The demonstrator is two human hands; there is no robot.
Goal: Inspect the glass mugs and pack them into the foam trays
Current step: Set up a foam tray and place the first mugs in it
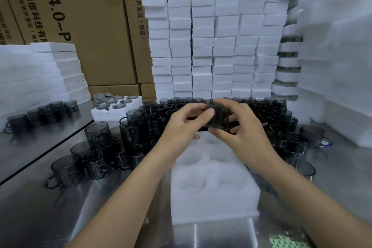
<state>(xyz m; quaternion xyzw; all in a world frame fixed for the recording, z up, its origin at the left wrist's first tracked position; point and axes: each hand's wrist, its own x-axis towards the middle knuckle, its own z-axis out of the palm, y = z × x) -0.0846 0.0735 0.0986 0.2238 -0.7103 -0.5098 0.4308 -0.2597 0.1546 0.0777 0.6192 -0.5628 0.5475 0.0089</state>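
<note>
The mug was half hidden by the fingers round it, and its handle could not be made out. The left hand pinched it from the left with the thumb on its near wall. The right hand curled over its top and right side. Together they held it in the air above the far end of the foam tray, in front of the loose mugs.

The mug was dark, smoky grey glass, see-through and straight-walled. It seemed to lie on its side, though blur made that hard to judge.

The foam tray lay on the steel table between the forearms. It was white, with six bare round hollows in pairs, the farthest pair partly covered by the hands.

One mug was in the hands; the loose mugs overlapped too much to count. A second tray at the back left held six mugs, rims up. A smaller group of mugs stood on the table at the left. Six foam stacks faced the camera. Foam piles at the right were blurred and cut off by the edge. The print on the cardboard boxes was cut off too. A green-and-white scrap at the bottom edge could not be identified.
</note>
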